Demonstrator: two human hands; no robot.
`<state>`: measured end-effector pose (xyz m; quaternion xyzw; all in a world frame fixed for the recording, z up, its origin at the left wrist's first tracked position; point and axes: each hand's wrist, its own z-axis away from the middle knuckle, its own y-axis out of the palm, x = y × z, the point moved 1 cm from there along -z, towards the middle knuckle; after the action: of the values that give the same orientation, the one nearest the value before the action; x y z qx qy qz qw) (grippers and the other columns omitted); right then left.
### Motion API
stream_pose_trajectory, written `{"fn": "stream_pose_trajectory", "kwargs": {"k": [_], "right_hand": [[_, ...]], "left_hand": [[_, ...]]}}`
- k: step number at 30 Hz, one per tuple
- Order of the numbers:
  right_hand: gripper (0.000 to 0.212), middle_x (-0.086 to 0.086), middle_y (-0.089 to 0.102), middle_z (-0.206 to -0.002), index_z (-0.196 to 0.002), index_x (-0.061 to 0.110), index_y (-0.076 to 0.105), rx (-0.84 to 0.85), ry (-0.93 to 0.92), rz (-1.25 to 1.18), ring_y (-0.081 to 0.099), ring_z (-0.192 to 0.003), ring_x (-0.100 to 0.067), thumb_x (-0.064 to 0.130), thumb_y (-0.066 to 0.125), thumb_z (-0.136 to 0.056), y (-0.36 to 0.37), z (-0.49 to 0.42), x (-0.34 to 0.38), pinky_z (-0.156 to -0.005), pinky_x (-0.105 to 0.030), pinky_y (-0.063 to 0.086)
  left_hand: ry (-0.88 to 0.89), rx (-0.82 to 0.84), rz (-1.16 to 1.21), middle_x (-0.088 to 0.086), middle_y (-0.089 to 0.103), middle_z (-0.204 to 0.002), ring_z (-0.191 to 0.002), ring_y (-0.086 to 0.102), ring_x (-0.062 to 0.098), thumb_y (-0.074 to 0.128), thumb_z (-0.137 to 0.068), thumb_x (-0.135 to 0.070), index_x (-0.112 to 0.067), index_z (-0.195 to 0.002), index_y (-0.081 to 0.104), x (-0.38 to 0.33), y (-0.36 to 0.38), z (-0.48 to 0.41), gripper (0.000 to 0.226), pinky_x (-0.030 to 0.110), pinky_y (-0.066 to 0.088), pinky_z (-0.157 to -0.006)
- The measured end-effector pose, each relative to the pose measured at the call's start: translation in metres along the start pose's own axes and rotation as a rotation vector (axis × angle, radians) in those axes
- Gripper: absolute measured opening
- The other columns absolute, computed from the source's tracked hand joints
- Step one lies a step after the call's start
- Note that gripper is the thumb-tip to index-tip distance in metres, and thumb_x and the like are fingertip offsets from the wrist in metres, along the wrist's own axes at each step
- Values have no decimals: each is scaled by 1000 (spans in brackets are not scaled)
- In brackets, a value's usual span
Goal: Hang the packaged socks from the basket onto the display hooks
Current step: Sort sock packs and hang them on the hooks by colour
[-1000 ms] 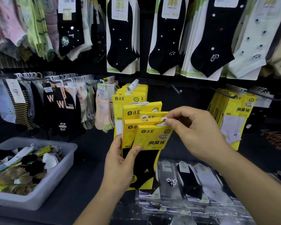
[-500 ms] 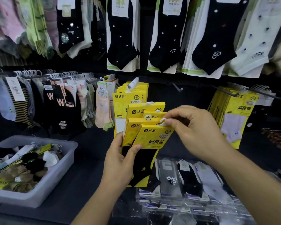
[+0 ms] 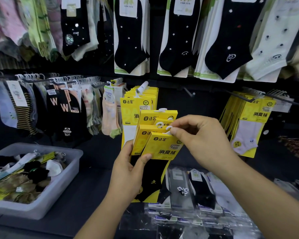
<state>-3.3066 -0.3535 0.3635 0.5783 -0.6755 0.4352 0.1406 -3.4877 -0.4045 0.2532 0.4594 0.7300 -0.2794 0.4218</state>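
**Change since the earlier frames:** none of substance. Both hands keep the same grips as a second and half a second ago. The fan of packs sits where it did, and only the view has shifted slightly.

**Left hand:** the left hand [image 3: 128, 171] grips a fan of yellow-carded packs [image 3: 162, 147] from below and to the left. The thumb lies across the lower edge of the front card and the fingers are behind. Four cards show in the fan. The front pack carries a black sock that hangs down past the palm.

**Right hand:** the right hand [image 3: 202, 140] is curled. Thumb and forefinger pinch the white hanger [image 3: 168, 129] at the top of the front pack, up and right of the left thumb.

**Packs:** they are held upright, tilted a little to the right, clear of the desk [image 3: 86, 192].

**Surroundings:**
- Just behind the fan, a hook [image 3: 141, 87] bears a row of like yellow packs.
- A second hook [image 3: 188, 93] projects above the right hand.
- The basket [image 3: 71, 163], holding loose socks, stands on the desk well left of the left hand.
- Wrapped socks [image 3: 197, 190] lie flat under the right forearm.
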Motion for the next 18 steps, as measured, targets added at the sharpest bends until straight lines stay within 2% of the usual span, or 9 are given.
{"fn": "stream_pose_trajectory", "kwargs": {"k": [3, 6, 9, 12, 18], "right_hand": [[10, 21, 71, -79, -81, 33, 76, 6, 5, 18, 65, -74, 2, 25, 77, -88, 2, -2, 1, -61, -8, 46], [11, 22, 70, -78, -80, 31, 76, -4, 39, 27, 63, -72, 6, 25, 75, -89, 4, -4, 0, -59, -6, 44], [13, 20, 71, -78, -79, 29, 75, 3, 69, 32, 64, -71, 4, 23, 73, -91, 6, -8, -1, -58, -7, 45], [15, 23, 69, -78, -80, 29, 74, 12, 63, 95, 62, -70, 5, 23, 71, -92, 5, -11, -2, -57, -6, 43], [14, 24, 69, -80, -80, 31, 74, 16, 67, 98, 63, -72, 5, 24, 71, -92, 4, -12, -6, -58, -6, 43]], "left_hand": [[-20, 13, 26, -13, 78, -115, -111, 73, 10, 69, -102, -14, -45, -116, 67, 2, -1, -1, 34, 35, 60, -92], [-13, -3, 45, -12, 78, -116, -112, 73, 10, 69, -99, -19, -42, -117, 68, 2, 1, 0, 29, 33, 61, -91], [4, -25, 33, -14, 77, -117, -113, 71, 7, 68, -102, -12, -40, -118, 67, 2, 1, 0, 32, 30, 60, -91], [-6, -25, 33, -15, 77, -117, -114, 71, 7, 68, -102, -9, -46, -115, 67, 0, 1, -1, 39, 32, 58, -94], [-42, -26, 77, -13, 78, -115, -113, 73, 10, 69, -101, -9, -35, -119, 67, -1, 1, -2, 31, 37, 59, -97]]}}
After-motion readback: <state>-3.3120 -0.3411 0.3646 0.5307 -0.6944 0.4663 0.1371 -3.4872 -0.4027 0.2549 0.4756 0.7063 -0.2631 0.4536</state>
